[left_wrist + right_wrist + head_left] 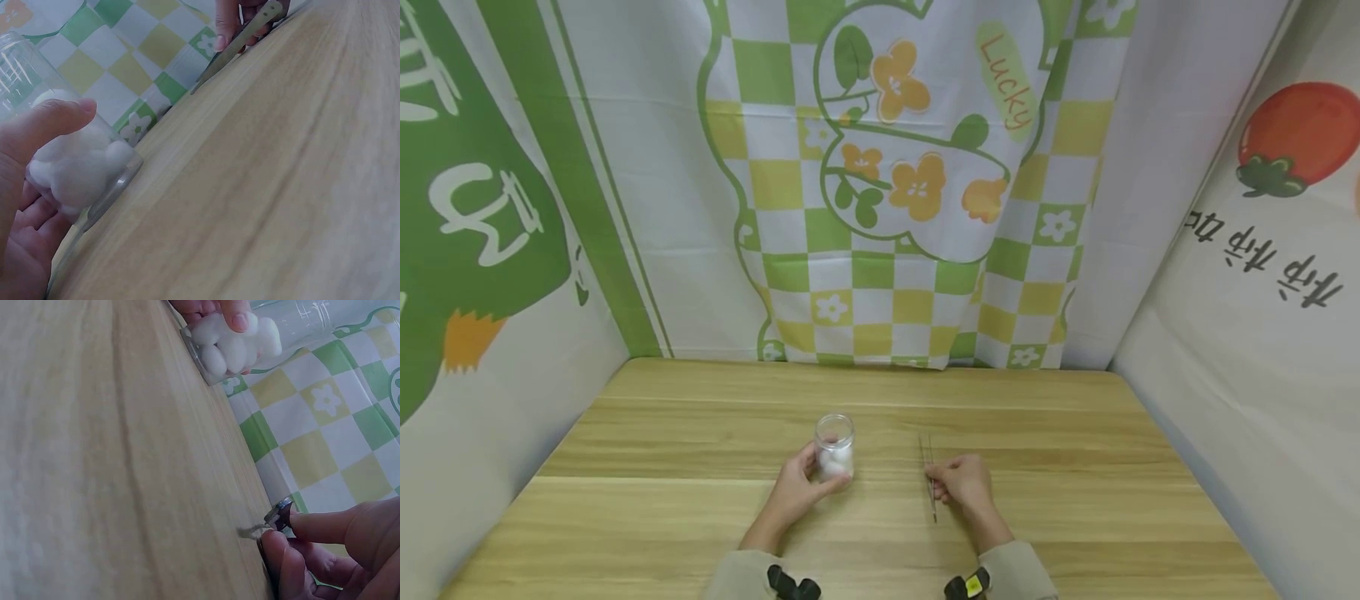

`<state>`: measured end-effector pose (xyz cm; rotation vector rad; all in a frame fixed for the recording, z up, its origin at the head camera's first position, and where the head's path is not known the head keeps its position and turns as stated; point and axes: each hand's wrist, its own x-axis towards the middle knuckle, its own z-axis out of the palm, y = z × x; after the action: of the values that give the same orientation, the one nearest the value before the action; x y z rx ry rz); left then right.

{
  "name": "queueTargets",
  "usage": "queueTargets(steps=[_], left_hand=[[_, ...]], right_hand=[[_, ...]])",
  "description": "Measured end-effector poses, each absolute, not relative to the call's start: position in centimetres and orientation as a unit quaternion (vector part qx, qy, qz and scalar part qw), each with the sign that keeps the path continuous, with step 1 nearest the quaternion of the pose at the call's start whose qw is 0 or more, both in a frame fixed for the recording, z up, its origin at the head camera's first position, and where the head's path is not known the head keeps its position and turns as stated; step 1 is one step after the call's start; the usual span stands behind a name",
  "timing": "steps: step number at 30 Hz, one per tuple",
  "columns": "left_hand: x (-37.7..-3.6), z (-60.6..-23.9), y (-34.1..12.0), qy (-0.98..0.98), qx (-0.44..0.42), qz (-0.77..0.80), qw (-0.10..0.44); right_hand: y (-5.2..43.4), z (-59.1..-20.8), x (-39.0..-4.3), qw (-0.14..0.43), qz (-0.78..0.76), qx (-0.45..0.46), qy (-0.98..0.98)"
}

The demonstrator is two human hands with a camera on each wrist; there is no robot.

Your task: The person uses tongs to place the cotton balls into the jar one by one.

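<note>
A small clear glass jar [835,447] with white cotton balls [81,165] at its bottom stands upright on the wooden table [1075,467]. My left hand [799,487] grips the jar, thumb across its side; the jar [262,331] shows the cotton balls [228,344] through the glass. Metal tweezers [928,475] lie on the table to the right, tips pointing away from me. My right hand [964,486] pinches their near half between thumb and fingers. The tweezers [240,44] and the tweezers' rear end [275,519] show in the wrist views.
Printed cloth panels wall the table on three sides: green and yellow checks with flowers [895,192] at the back, a green print [475,217] left, a tomato print [1300,133] right. Bare wood surrounds both hands.
</note>
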<state>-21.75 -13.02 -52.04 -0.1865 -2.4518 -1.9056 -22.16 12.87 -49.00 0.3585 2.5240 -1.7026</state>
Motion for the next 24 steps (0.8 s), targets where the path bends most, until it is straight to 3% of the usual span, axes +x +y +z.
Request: queueTargets(steps=[24], left_hand=[[-21.6,-52.5,-10.3,-0.781,-0.08,-0.619,0.031]], right_hand=[[12.9,-49.5,-22.5,0.051,-0.589,0.124,0.797]])
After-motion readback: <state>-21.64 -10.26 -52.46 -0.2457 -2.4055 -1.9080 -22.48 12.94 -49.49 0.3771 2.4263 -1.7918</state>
